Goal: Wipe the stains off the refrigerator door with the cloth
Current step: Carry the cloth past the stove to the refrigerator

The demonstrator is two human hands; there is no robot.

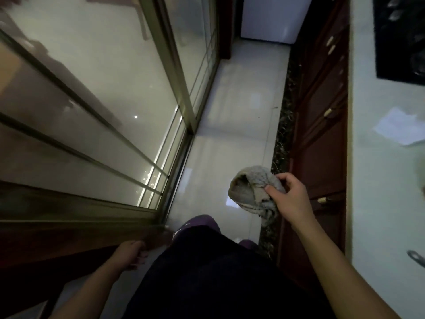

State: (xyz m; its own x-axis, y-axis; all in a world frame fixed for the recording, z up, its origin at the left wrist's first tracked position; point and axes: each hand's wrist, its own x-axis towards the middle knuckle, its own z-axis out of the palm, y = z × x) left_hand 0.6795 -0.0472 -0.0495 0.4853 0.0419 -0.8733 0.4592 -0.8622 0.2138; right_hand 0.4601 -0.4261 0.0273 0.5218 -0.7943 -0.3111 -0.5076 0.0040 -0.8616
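right hand (290, 200) pinches the cloth (248, 188) at 4 o'clock, ready for the refrigerator (271, 17) at 12 (well apart); left hand (131, 253) hangs slack, empty.

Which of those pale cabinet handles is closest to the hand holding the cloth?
The pale handle lowest in the picture, just right of the right hand gripping the grey cloth; the others sit farther up.

Head-worn view, steeply down, floor (232, 125) below.
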